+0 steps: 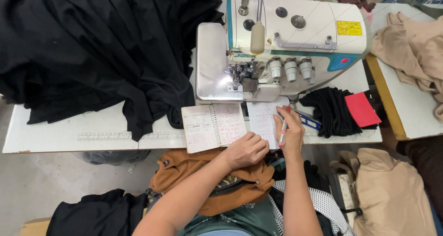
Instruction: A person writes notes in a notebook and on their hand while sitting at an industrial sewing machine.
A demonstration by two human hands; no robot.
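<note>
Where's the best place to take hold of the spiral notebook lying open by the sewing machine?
Probably the spiral notebook by its left page's outer edge, coming from the left: it lies flat and open, that side is bare, while the left hand rests near its right page.

A garment workshop — overlock sewing machine (277,46), heaped black fabric (101,46), ruler-marked worktable (69,134).

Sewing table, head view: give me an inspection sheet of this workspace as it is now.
Surface: white table with a printed ruler strip.
Job's things: open spiral notebook; loose paper; pen.
Clutter: black fabric pile; small black cloth; red card; blue clipper.
Grippers: left hand rests on the notebook's edge; right hand holds the pen over the paper.
Cables: nothing seen.
Surroundings: sewing machine; tan fabric; brown bag on the lap.
</note>
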